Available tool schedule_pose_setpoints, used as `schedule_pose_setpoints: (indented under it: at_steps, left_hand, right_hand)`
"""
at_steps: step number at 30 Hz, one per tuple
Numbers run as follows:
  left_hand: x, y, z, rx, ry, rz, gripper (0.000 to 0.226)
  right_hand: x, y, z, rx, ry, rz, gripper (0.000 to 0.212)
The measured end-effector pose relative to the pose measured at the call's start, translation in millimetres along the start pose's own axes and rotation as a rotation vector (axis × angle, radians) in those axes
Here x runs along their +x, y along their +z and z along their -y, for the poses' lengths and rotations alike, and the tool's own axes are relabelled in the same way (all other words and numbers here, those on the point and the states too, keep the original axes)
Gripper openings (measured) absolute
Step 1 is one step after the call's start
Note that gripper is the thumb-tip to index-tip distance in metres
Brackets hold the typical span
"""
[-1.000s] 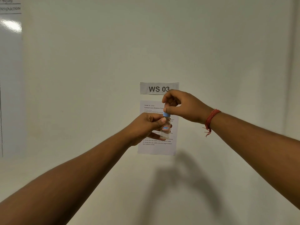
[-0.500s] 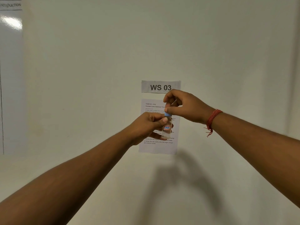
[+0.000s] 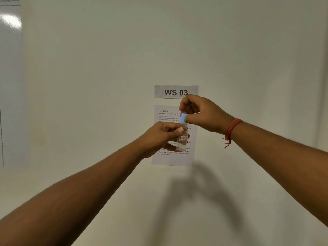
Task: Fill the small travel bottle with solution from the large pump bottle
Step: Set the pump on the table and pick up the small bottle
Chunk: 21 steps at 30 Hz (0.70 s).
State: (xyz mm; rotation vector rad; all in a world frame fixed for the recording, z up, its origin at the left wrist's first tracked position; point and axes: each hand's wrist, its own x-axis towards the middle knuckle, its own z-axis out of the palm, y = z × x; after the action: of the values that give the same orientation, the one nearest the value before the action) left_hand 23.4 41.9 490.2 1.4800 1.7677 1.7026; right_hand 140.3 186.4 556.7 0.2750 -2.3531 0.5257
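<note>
My left hand grips a small clear travel bottle with a red-and-blue label, held upright in front of the wall. Its neck is bare and uncovered at the top. My right hand pinches a light blue cap between thumb and fingers, a little above the bottle's mouth and apart from it. A red thread band circles my right wrist. The large pump bottle is not in view.
A printed task sheet is stuck to the pale wall behind my hands, under a sign reading WS 03. A glossy whiteboard runs along the left edge. My arms' shadow falls on the wall below.
The blue cap sat on the bottle's neck before; now my right hand has lifted it off and holds it just above. My left hand still holds the bottle in the same place.
</note>
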Motion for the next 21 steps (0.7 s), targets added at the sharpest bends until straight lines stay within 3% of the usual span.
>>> schedule_pose_setpoints:
  at_steps: [10,21]
  left_hand:
    - [-12,7,29,-0.003,-0.036,-0.008,0.021]
    - [-99,54,187,0.097,-0.236,-0.002,0.028]
  right_hand:
    - [-22,17,-22,0.044,0.035,-0.107,0.016]
    - [-168,145,-93,0.136,0.169,-0.041,0.015]
